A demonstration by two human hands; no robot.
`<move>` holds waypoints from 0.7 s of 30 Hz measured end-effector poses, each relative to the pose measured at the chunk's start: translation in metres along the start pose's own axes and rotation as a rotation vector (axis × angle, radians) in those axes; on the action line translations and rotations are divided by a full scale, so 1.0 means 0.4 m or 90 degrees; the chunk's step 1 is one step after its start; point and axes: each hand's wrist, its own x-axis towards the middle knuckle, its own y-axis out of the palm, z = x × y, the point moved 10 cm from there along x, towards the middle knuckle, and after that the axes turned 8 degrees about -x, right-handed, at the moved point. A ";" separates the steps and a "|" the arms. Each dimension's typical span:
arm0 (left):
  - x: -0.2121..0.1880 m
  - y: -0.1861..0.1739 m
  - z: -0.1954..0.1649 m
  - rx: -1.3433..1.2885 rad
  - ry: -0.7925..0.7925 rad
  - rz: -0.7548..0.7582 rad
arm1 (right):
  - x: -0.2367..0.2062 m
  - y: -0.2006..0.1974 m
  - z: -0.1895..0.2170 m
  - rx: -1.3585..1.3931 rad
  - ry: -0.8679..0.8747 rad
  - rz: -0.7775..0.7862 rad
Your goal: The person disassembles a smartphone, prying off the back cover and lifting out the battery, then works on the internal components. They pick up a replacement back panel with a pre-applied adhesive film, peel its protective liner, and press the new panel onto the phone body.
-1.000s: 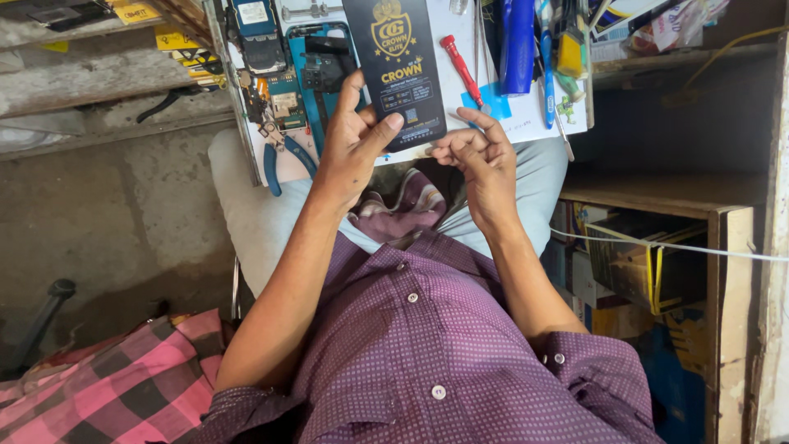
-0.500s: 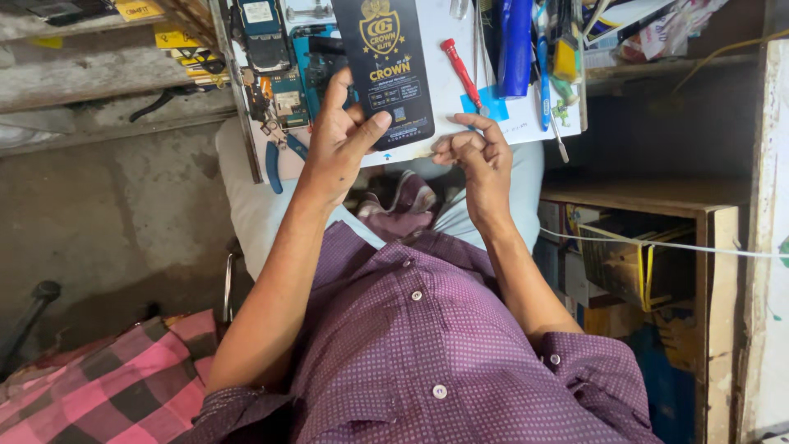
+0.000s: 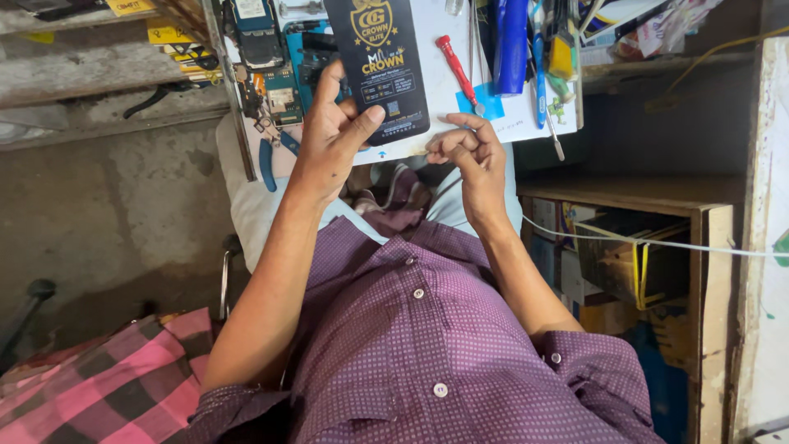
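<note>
My left hand point(image 3: 333, 136) holds a flat black package point(image 3: 382, 57) with gold printing, thumb on its front and fingers behind it, above a white work board point(image 3: 514, 123). My right hand point(image 3: 472, 156) is just right of the package's lower corner. Its fingers are curled and its fingertips are pinched together. I cannot tell whether something small is between them. Both forearms reach out from my purple dotted shirt point(image 3: 427, 345).
On the board lie a red screwdriver point(image 3: 456, 70), a blue tube-shaped tool point(image 3: 511, 41), an opened phone with its circuit board point(image 3: 271, 82) and blue-handled pliers point(image 3: 267, 156). A wooden shelf unit point(image 3: 641, 197) stands to the right, and a pink checked cloth point(image 3: 90, 386) lies at the lower left.
My right hand has come off the package's lower corner and curled its fingers tighter. My left hand keeps its grip on the package, which has shifted slightly.
</note>
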 end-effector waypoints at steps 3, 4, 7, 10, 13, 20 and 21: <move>0.002 0.003 0.010 0.001 -0.012 0.005 | -0.003 -0.002 -0.004 0.007 -0.001 -0.003; 0.004 0.005 0.012 -0.002 -0.012 0.010 | -0.004 -0.003 -0.005 0.006 -0.001 -0.002; 0.003 0.008 0.016 -0.001 -0.020 0.009 | -0.006 -0.004 -0.007 -0.011 0.005 -0.002; 0.006 0.011 0.015 -0.008 -0.017 0.011 | -0.004 0.000 -0.002 -0.007 -0.001 0.009; 0.004 0.010 0.011 -0.002 -0.011 0.008 | -0.002 0.002 0.002 -0.008 -0.011 0.008; -0.004 0.009 0.001 0.002 -0.011 0.007 | -0.003 -0.001 -0.002 -0.008 -0.011 0.003; -0.003 0.010 -0.001 0.002 -0.010 0.009 | -0.002 0.000 -0.002 -0.007 -0.012 0.004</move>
